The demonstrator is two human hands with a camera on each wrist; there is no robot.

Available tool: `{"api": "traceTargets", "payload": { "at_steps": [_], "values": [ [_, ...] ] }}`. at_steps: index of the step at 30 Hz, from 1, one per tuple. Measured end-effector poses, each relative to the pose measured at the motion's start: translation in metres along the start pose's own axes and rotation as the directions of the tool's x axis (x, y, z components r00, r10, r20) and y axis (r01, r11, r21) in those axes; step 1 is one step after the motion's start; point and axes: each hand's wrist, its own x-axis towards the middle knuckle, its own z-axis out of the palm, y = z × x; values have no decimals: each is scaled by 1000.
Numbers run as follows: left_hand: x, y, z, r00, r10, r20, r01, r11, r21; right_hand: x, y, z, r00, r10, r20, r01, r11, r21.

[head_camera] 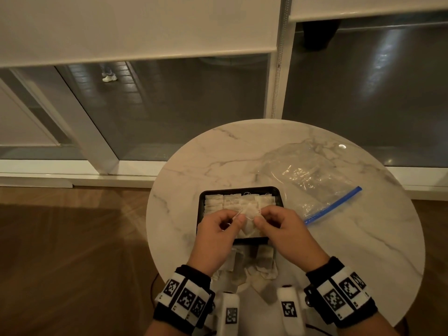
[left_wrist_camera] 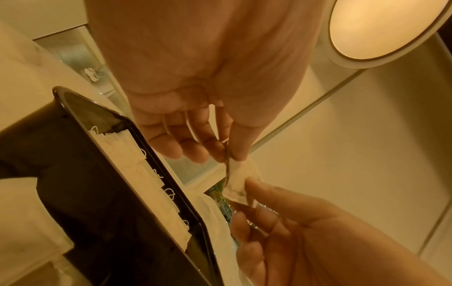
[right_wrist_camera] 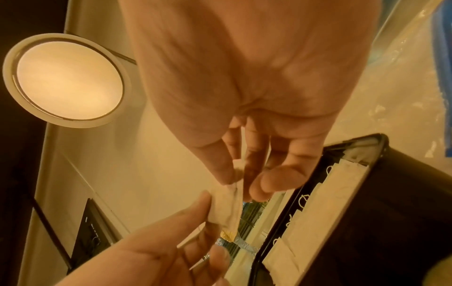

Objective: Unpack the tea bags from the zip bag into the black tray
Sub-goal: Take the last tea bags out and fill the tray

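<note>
A black tray (head_camera: 200, 209) sits mid-table with rows of white tea bags (head_camera: 232, 201) laid in it. Just above the tray, both hands hold one tea bag (head_camera: 249, 210) between them. My left hand (head_camera: 238, 218) pinches its left corner with thumb and forefinger. My right hand (head_camera: 259, 218) pinches the opposite side. The left wrist view shows the same tea bag (left_wrist_camera: 240, 180) beside the tray rim (left_wrist_camera: 156, 147); in the right wrist view the tea bag (right_wrist_camera: 226, 209) hangs left of the tray rim (right_wrist_camera: 293, 197). The clear zip bag (head_camera: 308, 175) with its blue zip strip (head_camera: 334, 204) lies flat, right of the tray.
A loose pile of tea bags (head_camera: 254, 267) lies on the round marble table (head_camera: 351, 238) between my wrists, near the front edge. Wooden floor lies left of the table. Windows with roller blinds stand behind it. A round ceiling lamp (right_wrist_camera: 68, 77) shows overhead.
</note>
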Motion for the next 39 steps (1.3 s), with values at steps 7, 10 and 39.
{"api": "traceTargets", "payload": {
  "at_steps": [7, 10, 39],
  "values": [
    [1, -8, 3, 1000, 11, -22, -10, 999, 35, 2, 2, 4, 997, 61, 41, -65, 993, 96],
    [0, -13, 0, 999, 12, -40, -8, 995, 99, 6, 7, 5, 994, 96, 48, -101, 988, 114],
    [-4, -53, 5, 994, -104, 39, 29, 577, 816, 66, 11, 52, 940, 251, 232, -57, 784, -618]
  ]
}}
